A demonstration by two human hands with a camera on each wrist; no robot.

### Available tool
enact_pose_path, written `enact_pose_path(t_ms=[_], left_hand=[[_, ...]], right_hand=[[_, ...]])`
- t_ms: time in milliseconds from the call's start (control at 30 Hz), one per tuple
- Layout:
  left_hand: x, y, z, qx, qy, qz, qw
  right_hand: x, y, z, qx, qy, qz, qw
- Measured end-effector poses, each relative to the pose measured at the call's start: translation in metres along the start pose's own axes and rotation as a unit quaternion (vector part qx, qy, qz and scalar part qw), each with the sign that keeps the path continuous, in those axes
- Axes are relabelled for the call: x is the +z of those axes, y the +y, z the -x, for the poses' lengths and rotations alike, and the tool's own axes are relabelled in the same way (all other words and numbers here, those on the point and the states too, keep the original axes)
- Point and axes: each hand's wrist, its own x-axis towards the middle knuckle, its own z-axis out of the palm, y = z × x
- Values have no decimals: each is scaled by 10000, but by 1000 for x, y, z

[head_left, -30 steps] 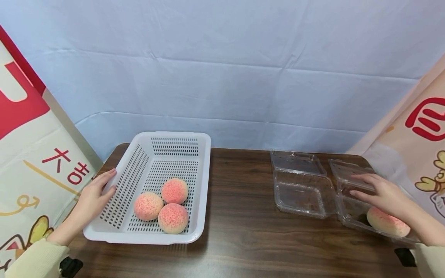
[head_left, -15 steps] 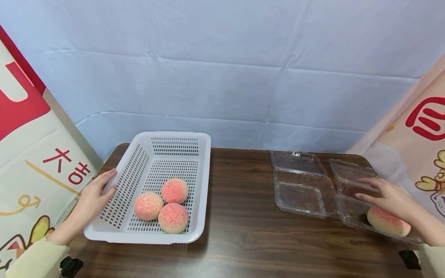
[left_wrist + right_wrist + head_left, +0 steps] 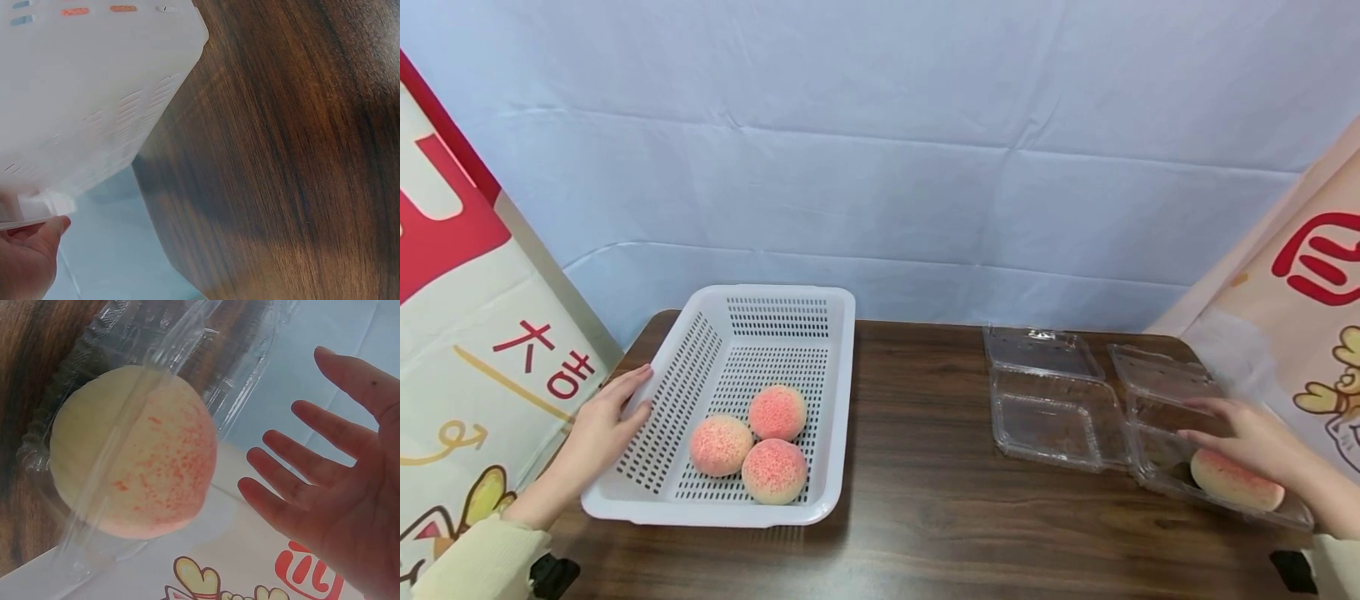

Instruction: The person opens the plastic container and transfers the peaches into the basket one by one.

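Note:
A white slotted plastic basket (image 3: 844, 400) stands at the left of the table. Three round pink-and-cream peaches (image 3: 720, 445) lie together on its floor. My left hand (image 3: 597, 437) holds the basket's left rim, its thumb over the inner side; the left wrist view shows part of that grip. At the right, one more peach (image 3: 1234, 481) sits in the near half of a clear hinged container (image 3: 1157, 454), whose lid lies back. My right hand (image 3: 337, 469) hovers beside and above this peach, fingers spread and nothing held; in the head view it partly covers the container.
A second clear hinged container (image 3: 1047, 417) lies opened just left of the first, their edges touching. Pale blue cloth (image 3: 880, 167) hangs behind the brown wooden table (image 3: 917, 467). Printed banners (image 3: 542, 375) flank both sides.
My right hand has drifted a little to the right and nearer to me above the container. The left hand, the basket and the peaches stay in place.

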Motion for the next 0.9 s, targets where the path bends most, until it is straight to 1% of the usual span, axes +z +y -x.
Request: enact_pose_path(t_ms=[233,367,667,733,900], left_hand=[[2,-2,-1,24,-12,23,10000],[1,-2,-1,28,9,11,10000],[1,-1,0,-28,-25,11,10000],[1,-1,-1,-18,-35,13,10000],[1,-2,-1,7,-15,43,10000]], right_hand=[[0,4,4,384,-322,-75,9987],[-1,6,6,465,-398,-147,9980],[0,15,9,825,-817,-86,9932],[1,18,10,862,-862,-131,9925],[4,24,14,805,-769,-62,9938]])
